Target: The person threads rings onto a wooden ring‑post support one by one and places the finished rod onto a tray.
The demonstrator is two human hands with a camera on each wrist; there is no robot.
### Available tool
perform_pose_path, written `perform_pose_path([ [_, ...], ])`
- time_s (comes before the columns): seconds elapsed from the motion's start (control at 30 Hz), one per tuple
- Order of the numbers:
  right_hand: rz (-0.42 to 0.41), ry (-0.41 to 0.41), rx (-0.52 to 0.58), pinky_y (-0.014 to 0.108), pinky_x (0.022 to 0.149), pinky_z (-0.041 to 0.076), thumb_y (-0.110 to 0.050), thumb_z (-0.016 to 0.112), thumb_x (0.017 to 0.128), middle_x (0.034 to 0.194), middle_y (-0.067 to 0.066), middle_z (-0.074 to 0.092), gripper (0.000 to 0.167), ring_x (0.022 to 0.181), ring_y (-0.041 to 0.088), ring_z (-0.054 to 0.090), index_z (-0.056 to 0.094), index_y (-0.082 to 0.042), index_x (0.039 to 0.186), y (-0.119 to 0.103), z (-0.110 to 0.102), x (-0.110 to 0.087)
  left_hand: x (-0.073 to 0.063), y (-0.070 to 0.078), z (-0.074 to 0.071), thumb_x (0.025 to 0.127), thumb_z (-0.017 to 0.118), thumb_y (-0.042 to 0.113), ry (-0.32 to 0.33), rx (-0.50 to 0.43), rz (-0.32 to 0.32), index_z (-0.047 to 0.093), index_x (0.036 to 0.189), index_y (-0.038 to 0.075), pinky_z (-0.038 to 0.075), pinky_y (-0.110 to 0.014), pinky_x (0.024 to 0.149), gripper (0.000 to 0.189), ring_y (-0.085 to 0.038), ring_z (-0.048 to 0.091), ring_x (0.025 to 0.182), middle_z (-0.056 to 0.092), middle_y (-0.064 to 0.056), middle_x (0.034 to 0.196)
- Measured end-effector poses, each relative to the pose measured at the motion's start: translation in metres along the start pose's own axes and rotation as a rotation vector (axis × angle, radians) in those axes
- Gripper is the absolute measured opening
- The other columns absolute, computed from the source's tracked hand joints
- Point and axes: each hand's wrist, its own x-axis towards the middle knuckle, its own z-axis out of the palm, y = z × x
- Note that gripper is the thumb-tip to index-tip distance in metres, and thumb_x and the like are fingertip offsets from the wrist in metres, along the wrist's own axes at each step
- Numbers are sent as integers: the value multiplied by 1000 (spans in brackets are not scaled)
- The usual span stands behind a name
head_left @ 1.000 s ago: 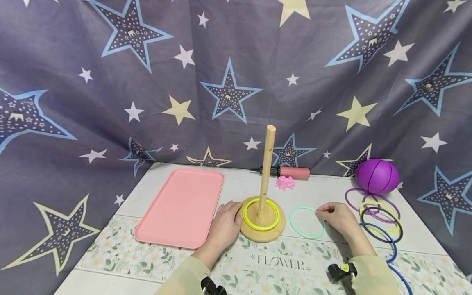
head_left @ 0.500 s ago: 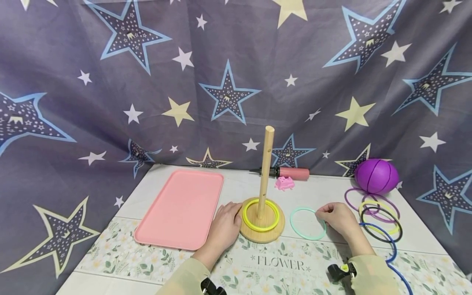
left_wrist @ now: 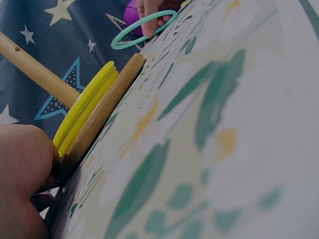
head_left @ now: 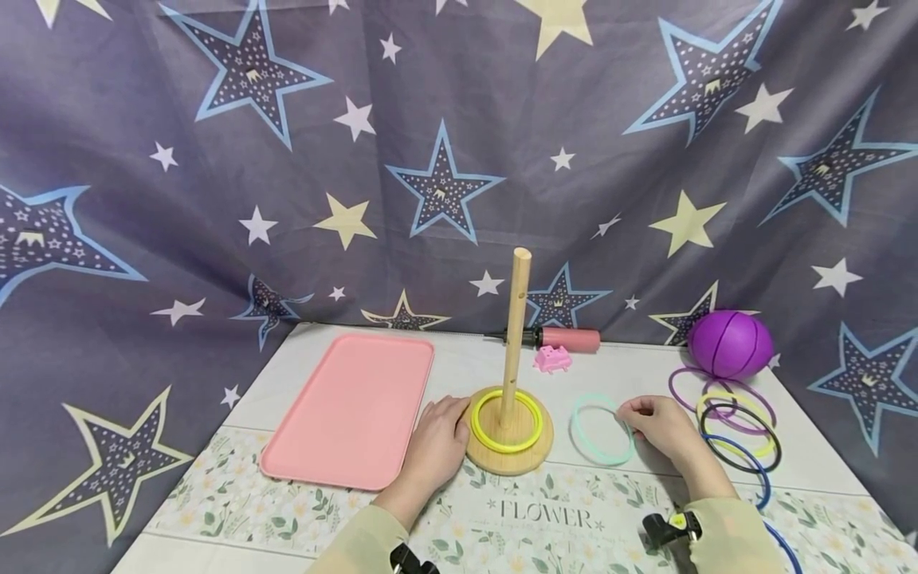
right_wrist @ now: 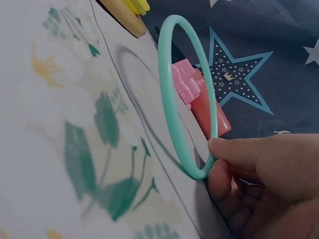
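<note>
A wooden post (head_left: 515, 335) stands upright on a round wooden base (head_left: 511, 461). Yellow rings (head_left: 507, 448) lie stacked around its foot, two of them visible in the left wrist view. My left hand (head_left: 436, 442) rests against the base's left edge, fingers fairly extended and the thumb near the rim; part of it is hidden in the left wrist view. My right hand (head_left: 663, 430) pinches the right side of a mint-green ring (right_wrist: 172, 112) between thumb and forefinger. That ring is tilted, its left side raised over its shadow on the table.
A pink tray (head_left: 351, 410) lies left of my left hand. Behind the post are a red-and-black hand pump (head_left: 570, 340) and a small pink toy (head_left: 553, 359). At right sit a purple ball (head_left: 731, 344), a black ring (head_left: 778, 434) and several other rings.
The mint-green ring lay flat earlier; its left side has now come up off the table in my right hand. My left hand stays at the base.
</note>
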Motion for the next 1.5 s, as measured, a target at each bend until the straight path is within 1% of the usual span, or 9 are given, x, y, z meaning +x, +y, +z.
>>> perform_pose_path([
  [0.27,-18,0,30,27,69,51,-17,70,109,84,2,69,22,75,18,65,76,4,113,2,-1,0,-1,-1,0,111,59,11,6,1,3,66,150,2,26,-56,135,40,-37,50,153,67,-14,149],
  [0.47,-29,-4,57,26,65,56,-14,68,110,85,4,68,21,76,19,64,74,6,114,2,-2,0,0,-2,1,111,60,10,15,-6,18,66,149,2,26,-57,135,40,-38,50,153,67,-14,148],
  [0.6,-31,7,57,27,67,54,-15,66,111,87,5,67,21,77,19,64,73,5,115,-2,-5,-2,-1,-2,1,111,60,10,16,-11,20,66,149,2,26,-57,135,40,-39,50,152,68,-14,147],
  [0.73,-35,20,70,28,68,51,-18,65,112,86,5,67,24,78,19,63,71,4,118,-8,-9,-3,-1,-1,1,111,59,10,13,-13,16,66,150,2,25,-57,135,40,-38,50,153,68,-14,147],
  [0.87,-46,31,127,29,66,54,-19,63,114,89,5,67,27,78,17,62,69,7,120,-15,-12,-3,-1,0,0,111,59,10,8,-9,8,66,150,2,25,-56,135,40,-38,50,153,67,-14,148],
  [1.03,-53,40,184,30,71,59,-20,59,117,93,7,66,30,81,17,62,65,9,124,-25,-14,-6,-1,1,-1,111,59,9,7,-20,6,66,149,1,25,-57,135,39,-39,50,153,68,-15,146],
  [1.17,-63,67,203,31,75,62,-21,60,116,91,7,64,31,81,17,63,65,7,125,-35,-16,-10,-2,2,-2,111,58,9,9,-30,9,66,149,1,25,-57,135,39,-39,50,153,69,-14,146],
  [1.37,-100,109,263,25,73,62,-19,63,114,91,7,66,28,80,12,62,66,8,122,-49,-19,-14,-3,2,-2,111,58,9,16,-28,14,66,149,1,26,-58,135,39,-39,50,152,69,-14,145],
  [1.5,-109,123,288,25,73,62,-20,64,114,92,6,66,28,81,12,62,66,7,121,-58,-20,-16,-3,0,-1,111,58,9,20,-26,16,66,148,0,26,-58,134,39,-40,50,152,69,-15,145],
])
